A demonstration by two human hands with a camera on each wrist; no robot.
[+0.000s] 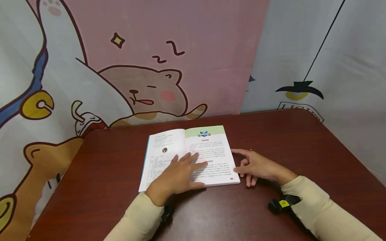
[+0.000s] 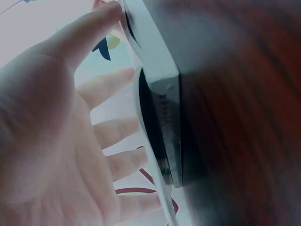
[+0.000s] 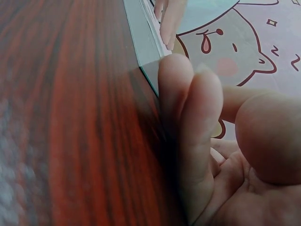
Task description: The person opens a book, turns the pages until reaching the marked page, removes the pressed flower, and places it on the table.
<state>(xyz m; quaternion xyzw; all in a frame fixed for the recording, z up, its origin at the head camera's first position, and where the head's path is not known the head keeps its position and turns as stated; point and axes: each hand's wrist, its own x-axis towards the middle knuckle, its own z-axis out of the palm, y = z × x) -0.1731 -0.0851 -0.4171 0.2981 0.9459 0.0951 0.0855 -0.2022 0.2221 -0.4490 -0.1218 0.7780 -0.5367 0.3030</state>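
Observation:
An open book [image 1: 215, 174] lies on the dark red-brown table, its pages printed with small text and a green band atop the right page. My left hand [image 1: 179, 172] rests across the lower middle of the spread, fingers apart, with the thumb by the bottom edge. In the left wrist view, the straight fingers of that left hand [image 2: 66, 136] lie over the lifted page edges. Beside the book's right edge is my right hand [image 1: 259, 166]; its index finger and thumb reach the edge, apart from each other. The other fingers [image 3: 202, 117] bend loosely near the table.
The wooden table [image 1: 99, 187] extends on both sides of the book. Behind it hangs a cloth [image 1: 217, 60] printed with cartoon animals. Black straps with wrist devices [image 1: 283, 203] sit at both cream sleeves [image 1: 316, 204].

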